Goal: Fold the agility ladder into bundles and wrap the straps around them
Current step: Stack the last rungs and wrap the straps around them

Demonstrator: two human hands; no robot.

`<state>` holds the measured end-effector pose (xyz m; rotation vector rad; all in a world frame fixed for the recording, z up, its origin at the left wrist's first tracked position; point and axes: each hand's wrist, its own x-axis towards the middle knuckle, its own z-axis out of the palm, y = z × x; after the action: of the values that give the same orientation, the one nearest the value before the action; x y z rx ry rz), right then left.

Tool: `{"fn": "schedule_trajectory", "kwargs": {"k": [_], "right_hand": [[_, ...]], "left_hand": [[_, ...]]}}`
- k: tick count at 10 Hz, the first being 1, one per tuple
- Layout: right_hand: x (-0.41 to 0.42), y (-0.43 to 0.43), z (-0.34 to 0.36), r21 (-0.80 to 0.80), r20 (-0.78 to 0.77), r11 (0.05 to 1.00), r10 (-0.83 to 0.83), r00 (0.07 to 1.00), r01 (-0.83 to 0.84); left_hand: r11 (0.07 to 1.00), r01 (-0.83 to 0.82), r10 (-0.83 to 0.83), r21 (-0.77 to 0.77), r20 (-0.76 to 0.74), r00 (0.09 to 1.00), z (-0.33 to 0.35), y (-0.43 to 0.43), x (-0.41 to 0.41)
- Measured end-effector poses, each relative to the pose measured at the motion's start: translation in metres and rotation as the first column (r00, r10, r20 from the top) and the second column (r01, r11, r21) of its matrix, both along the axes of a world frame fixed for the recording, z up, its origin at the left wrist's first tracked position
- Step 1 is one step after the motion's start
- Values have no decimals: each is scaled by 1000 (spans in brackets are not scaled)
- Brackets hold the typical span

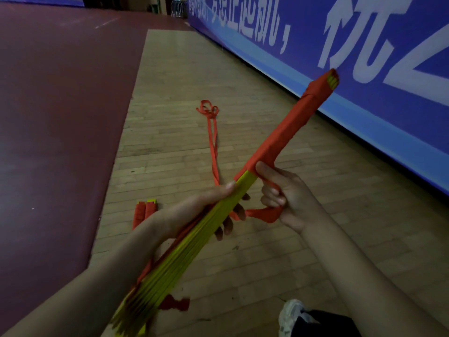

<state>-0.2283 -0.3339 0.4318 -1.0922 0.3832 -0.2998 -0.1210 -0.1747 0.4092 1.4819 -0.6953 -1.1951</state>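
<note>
- On the wooden floor (194, 69) at far left lie what look like two wrapped bundles (143, 212), side by side, apparently finished.
- One left hand (194, 210) has its grip closed round the middle of the one ladder bundle (286, 132), which it holds up in the air slanting away to the right. The far half is bound in orange.
- The near half is bare yellow rungs (165, 271), too many to count. They fan apart toward the near end. If the left grip eases, I judge the stack could splay and the wrap go loose.
- The left fingers curl under the bundle close to where the next turn would pass, so a turn could trap them.
- One trailing strap (213, 142), doubled into two strands, runs over the floor to a single tangle (207, 109). It may well snag as it is drawn in.
- One right hand (291, 198) pinches the working strap (260, 214) in curled fingers, its forefinger pressing the edge of the wrap. If that tension drops, the last turn may slide off onto the yellow.
- One shoe (294, 314) shows at lower right.
</note>
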Motion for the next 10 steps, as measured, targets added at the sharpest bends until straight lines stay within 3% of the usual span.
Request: {"fn": "schedule_trajectory", "kwargs": {"k": [1, 2, 3, 4, 5, 7, 8, 10], "right_hand": [[5, -5, -8, 31, -66, 994, -104, 992, 106], [6, -9, -12, 13, -95, 988, -153, 984, 155], [6, -10, -13, -28, -105, 981, -194, 975, 192], [4, -10, -10, -114, -134, 971, -226, 965, 211], [4, -9, -10, -215, -152, 956, -234, 960, 199], [-5, -6, -4, -321, -164, 947, -47, 985, -8], [-10, -5, 0, -356, -182, 933, -21, 983, -47], [-10, 1, 5, -323, -134, 946, -76, 988, 29]], "left_hand": [[1000, -7, 13, -30, 208, 978, 2, -5, -10], [993, -117, 93, -6, 642, 761, -6, -10, -17], [986, -145, 148, -86, 848, 509, -17, -10, -17], [974, -151, 222, -168, 833, 506, -22, -11, -21], [971, -171, 239, -169, 755, 611, -23, -13, -17], [948, -278, 318, -157, 547, 775, -17, -11, -5], [933, -321, 361, -165, 425, 830, -14, -8, 2], [932, -325, 352, -161, 183, 918, -1, -5, 2]]}}
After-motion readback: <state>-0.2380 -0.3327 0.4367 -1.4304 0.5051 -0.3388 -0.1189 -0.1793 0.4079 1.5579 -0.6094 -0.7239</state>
